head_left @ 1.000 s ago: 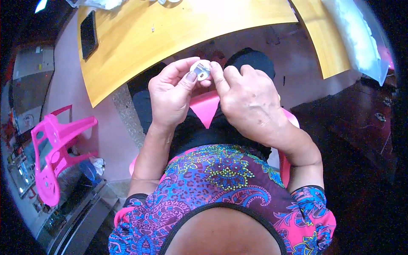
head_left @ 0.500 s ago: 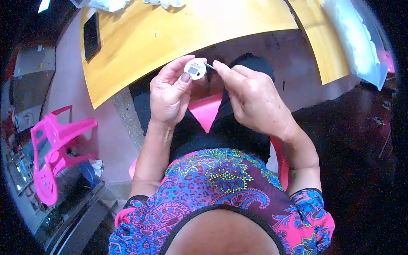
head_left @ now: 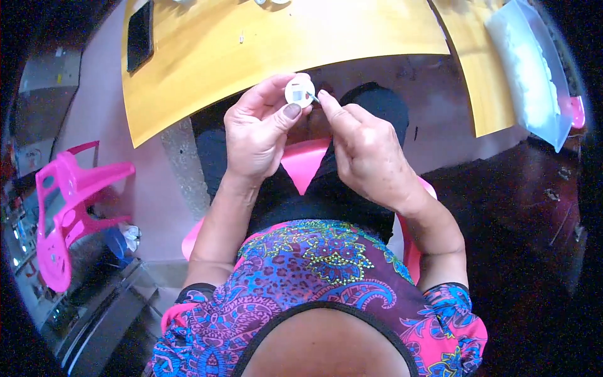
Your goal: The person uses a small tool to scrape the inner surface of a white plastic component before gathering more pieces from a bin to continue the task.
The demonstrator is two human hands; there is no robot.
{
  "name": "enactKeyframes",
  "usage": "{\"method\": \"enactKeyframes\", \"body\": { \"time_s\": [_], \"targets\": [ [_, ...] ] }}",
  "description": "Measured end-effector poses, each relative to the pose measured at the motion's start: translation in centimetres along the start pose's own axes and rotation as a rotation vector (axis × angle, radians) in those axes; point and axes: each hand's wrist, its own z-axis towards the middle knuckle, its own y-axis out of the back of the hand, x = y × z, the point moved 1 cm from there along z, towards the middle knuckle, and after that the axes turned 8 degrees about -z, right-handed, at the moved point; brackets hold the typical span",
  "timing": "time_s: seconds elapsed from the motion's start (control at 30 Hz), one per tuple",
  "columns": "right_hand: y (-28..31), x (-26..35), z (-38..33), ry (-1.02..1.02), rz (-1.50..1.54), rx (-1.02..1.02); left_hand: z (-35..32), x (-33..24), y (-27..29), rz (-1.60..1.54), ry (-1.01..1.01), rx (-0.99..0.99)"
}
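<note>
Head view, looking down over my lap. My left hand (head_left: 260, 129) pinches a small round white plastic disc (head_left: 299, 91) between thumb and forefinger, holding it up just below the near edge of the yellow wooden desk (head_left: 264, 50). My right hand (head_left: 367, 151) is closed in a fine pinch on a thin pale wire-like sliver (head_left: 312, 96), whose tip touches the dark mark at the disc's centre. To do this well, I judge that I should keep the disc face tilted toward me, brace the two hands against each other, and feed the sliver straight, not sideways. A pink plastic chair (head_left: 63, 207) stands well apart on my left
</note>
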Motion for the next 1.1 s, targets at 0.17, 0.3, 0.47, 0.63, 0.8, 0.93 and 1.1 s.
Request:
{"method": "enactKeyframes", "body": {
  "time_s": [0.17,0.3,0.47,0.63,0.8,0.93,1.1],
  "targets": [
    [0.2,0.2,0.0,-0.001,-0.029,-0.006,0.1,0.2,0.2,-0.017,0.004,0.018],
    [0.0,0.0,-0.1,-0.021,0.060,-0.021,0.1,0.1,-0.1,-0.034,-0.008,0.006],
    [0.3,-0.2,0.3,-0.013,0.059,-0.027,0.2,0.3,-0.1,-0.018,-0.040,0.040],
    [-0.6,-0.3,0.1,-0.002,-0.024,-0.046,0.2,0.7,-0.3,-0.027,-0.036,-0.012],
    [-0.7,0.5,-0.2,0.160,-0.393,-0.082,-0.4,0.3,-0.6,0.064,-0.061,-0.053],
    [-0.7,0.8,-0.2,0.226,-0.594,-0.055,-0.5,0.2,-0.3,0.143,-0.059,-0.065],
    [-1.7,1.1,-0.4,0.240,-0.757,-0.060,-0.8,0.6,-0.5,0.193,-0.069,-0.130]
  ]
}}
